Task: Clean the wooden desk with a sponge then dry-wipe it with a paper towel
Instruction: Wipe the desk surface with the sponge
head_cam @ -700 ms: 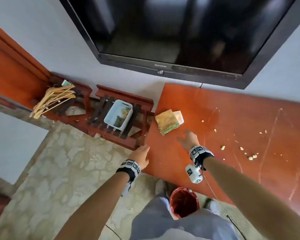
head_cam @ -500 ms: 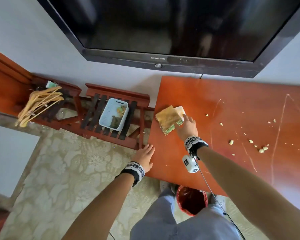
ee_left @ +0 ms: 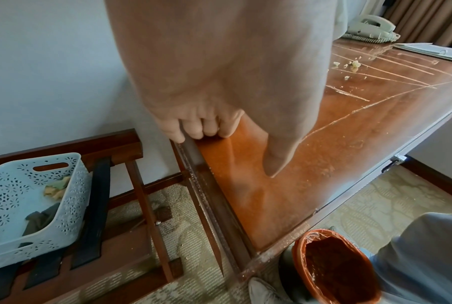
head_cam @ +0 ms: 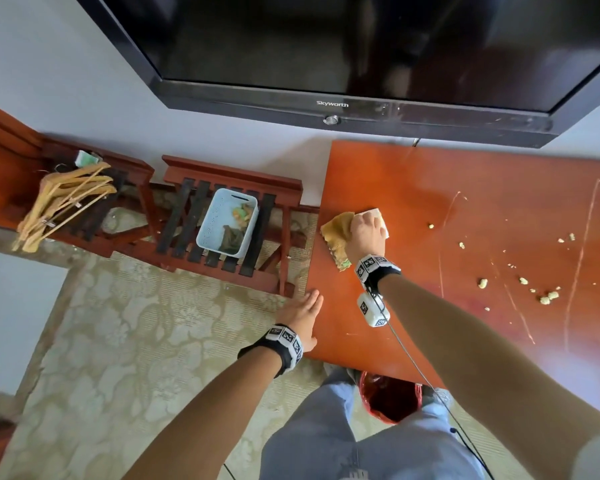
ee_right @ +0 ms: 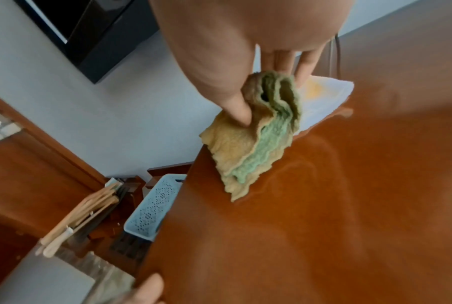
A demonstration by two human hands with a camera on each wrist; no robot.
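Observation:
A yellow-and-green sponge (head_cam: 336, 233) lies near the left edge of the orange wooden desk (head_cam: 465, 202). My right hand (head_cam: 368, 233) grips it, and the sponge (ee_right: 248, 152) bunches up between the thumb and fingers of that hand (ee_right: 264, 92). A white paper towel (ee_right: 323, 96) sits just behind the sponge and is partly covered by the fingers. My left hand (head_cam: 302, 317) rests flat on the desk's left edge with nothing in it; the left wrist view shows its fingertips (ee_left: 193, 133) at the edge and the thumb on the top. Crumbs (head_cam: 548, 297) and pale streaks lie across the desk to the right.
A red-lined bin (head_cam: 392, 396) stands on the floor under the desk's front edge, by my legs. A pale blue basket (head_cam: 227, 221) sits on a wooden rack (head_cam: 232, 174) left of the desk, with hangers (head_cam: 63, 199) further left. A television (head_cam: 326, 46) hangs above. A telephone (ee_left: 370, 26) sits at the desk's far end.
My right hand has moved forward onto the sponge and closed on it, crumpling it. The left hand has stayed at the desk's edge.

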